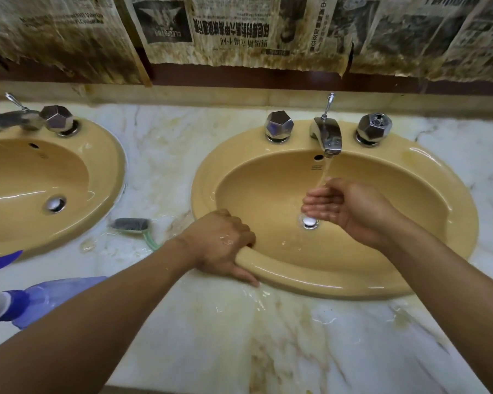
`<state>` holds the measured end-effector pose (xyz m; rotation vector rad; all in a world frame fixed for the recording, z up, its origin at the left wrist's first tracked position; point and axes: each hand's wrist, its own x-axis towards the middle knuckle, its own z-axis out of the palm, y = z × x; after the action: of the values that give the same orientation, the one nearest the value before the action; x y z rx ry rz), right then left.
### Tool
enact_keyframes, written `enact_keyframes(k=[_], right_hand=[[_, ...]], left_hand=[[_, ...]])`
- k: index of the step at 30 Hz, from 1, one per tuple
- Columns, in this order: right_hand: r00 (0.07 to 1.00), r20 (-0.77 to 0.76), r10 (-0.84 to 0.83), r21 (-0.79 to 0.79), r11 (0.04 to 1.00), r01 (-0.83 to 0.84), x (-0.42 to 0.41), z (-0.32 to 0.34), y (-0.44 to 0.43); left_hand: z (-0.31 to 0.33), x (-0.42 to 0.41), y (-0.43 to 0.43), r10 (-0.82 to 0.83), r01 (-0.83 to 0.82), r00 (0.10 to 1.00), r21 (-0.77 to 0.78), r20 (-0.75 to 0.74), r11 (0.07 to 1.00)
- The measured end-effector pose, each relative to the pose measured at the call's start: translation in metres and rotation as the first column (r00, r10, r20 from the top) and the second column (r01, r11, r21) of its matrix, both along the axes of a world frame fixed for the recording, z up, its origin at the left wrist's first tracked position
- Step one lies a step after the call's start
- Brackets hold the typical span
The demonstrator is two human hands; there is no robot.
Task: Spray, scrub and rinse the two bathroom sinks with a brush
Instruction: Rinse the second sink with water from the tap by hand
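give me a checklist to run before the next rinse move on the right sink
1. Flow: water falls from the spout into the right sink: ok.
2. Catch: the right hand is cupped under the stream: ok.
3. Brace: the left hand grips the sink's front rim: ok.
4. Tool: the brush lies on the counter between the left sink and the right one, in neither hand: ok.
5. Outflow: the drain, open or plugged: cannot tell.
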<state>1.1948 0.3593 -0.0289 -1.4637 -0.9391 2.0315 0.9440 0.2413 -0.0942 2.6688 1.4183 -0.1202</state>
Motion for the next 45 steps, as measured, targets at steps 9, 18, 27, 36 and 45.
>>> enact_keyframes(k=[9,18,27,36,45], right_hand=[[0.720,-0.398,-0.569,-0.479,0.798,0.365,-0.006,-0.045,0.063],[0.983,-0.136,0.121,-0.264,0.952,-0.154,-0.013,0.022,0.014],[0.716,0.540,0.442,0.106,0.808,-0.579,0.025,0.063,-0.027],[0.999,0.048,0.022,-0.029,0.999,-0.021,0.044,0.005,0.031],[0.806,-0.365,-0.466,-0.456,0.844,0.282,-0.001,-0.051,0.071]], left_hand=[[0.002,-0.011,0.006,0.006,-0.007,1.000,-0.032,-0.015,0.999],[0.009,0.046,-0.007,0.149,-0.170,0.982,-0.191,-0.119,0.967],[0.016,0.153,0.015,0.231,-0.243,0.969,-0.464,-0.084,0.852],[0.015,0.057,0.007,0.153,-0.184,0.982,-0.373,-0.109,0.910],[0.017,-0.003,0.018,0.009,-0.044,0.988,-0.229,-0.152,0.972]])
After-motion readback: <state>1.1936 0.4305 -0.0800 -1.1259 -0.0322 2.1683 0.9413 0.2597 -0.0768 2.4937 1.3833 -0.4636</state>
